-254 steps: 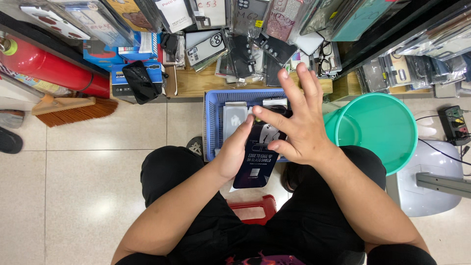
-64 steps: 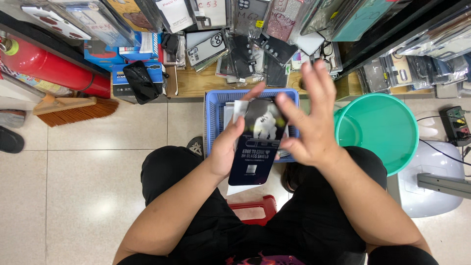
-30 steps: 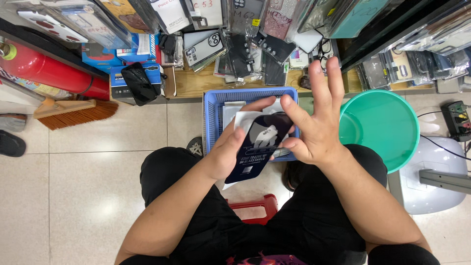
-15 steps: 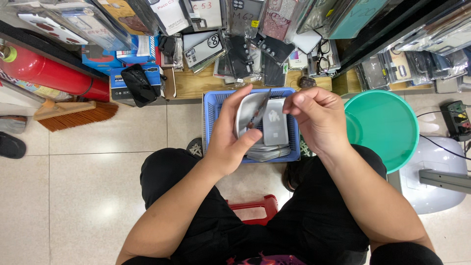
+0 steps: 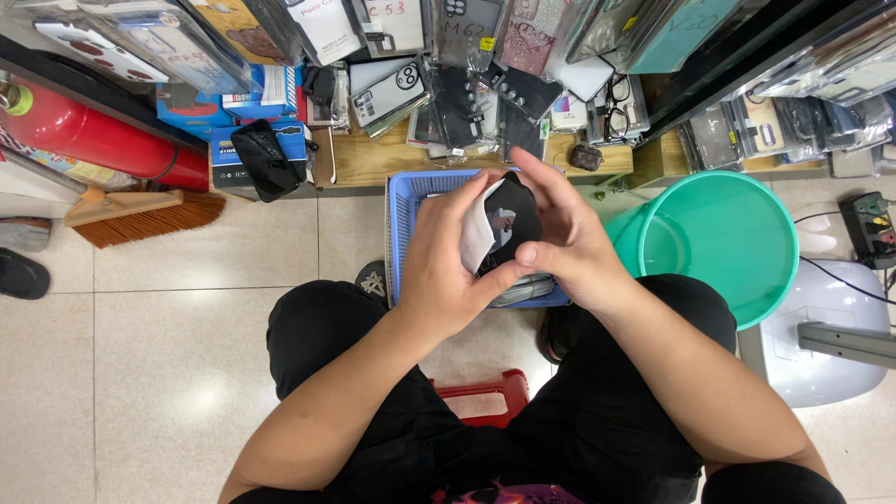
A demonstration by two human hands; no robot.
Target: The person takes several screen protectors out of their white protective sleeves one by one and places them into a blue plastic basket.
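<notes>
- A tiled shop floor (image 5: pixel 159 345) fills the lower left of the frame; a wooden shelf edge packed with hanging phone cases (image 5: pixel 448 56) runs along the top
- At the centre of the frame both hands meet on a black phone case (image 5: pixel 511 222) with a white card insert (image 5: pixel 477 235) showing at its left side
- The left hand (image 5: pixel 446 271) grasps it from below and the left, thumb reaching across under the case
- The right hand (image 5: pixel 569 245) closes on its right edge, index finger over the top and thumb pressed near the bottom
- The case sits above a blue plastic basket (image 5: pixel 403 215) on the floor, with flat clear packets (image 5: pixel 525 291) lying in it just under the hands
- Judging by the grip, the case and its card are being worked apart or together; the next move calls for a steady pinch on one while the other slides
- To the right stands a green bucket (image 5: pixel 737 233); at the left edge lie a red fire extinguisher (image 5: pixel 93 140) and a broom (image 5: pixel 149 215); a red stool (image 5: pixel 481 397) shows between the knees
</notes>
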